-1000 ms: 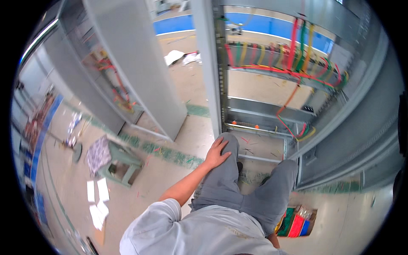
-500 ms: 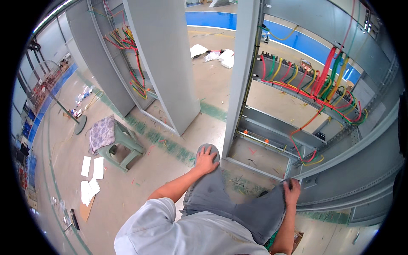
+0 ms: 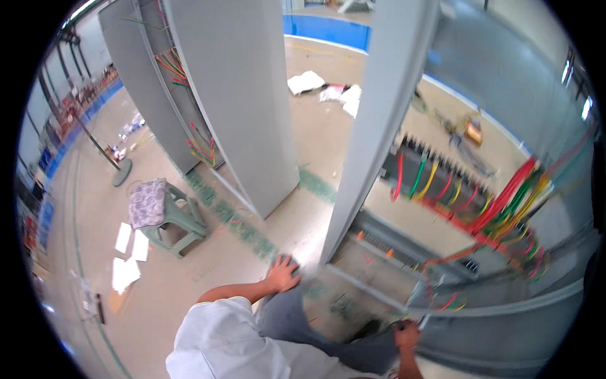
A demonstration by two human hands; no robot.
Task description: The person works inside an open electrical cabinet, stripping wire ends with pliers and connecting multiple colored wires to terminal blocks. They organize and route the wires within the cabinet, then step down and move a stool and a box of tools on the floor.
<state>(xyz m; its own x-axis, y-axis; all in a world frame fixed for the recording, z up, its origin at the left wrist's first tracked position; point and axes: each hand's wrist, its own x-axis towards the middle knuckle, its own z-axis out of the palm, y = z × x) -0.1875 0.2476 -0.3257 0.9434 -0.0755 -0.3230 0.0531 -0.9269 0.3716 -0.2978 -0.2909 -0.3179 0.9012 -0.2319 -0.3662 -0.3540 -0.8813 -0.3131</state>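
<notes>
My left hand (image 3: 283,275) rests on my left knee, its fingers spread and holding nothing. On the right knee of my grey trousers (image 3: 287,319) lies my right hand (image 3: 407,335); its fingers bend downward and are smeared by motion, so I cannot make out whether anything is in them. In front of me stands an open grey cabinet frame (image 3: 372,139). Inside it, red, green and yellow wires (image 3: 499,208) run in bundles along a row of dark terminals (image 3: 442,170). Neither hand touches the wires.
Left of me, a green stool (image 3: 180,218) carries a patterned cushion (image 3: 148,202). White sheets (image 3: 126,271) lie on the floor nearby. A second grey cabinet (image 3: 233,107) stands ahead, and a round-based stand (image 3: 123,172) farther left. Wire scraps litter the floor.
My view has tilted and come closer to the wired cabinet, which looms larger. Both hands stay on my knees and now appear lower in view.
</notes>
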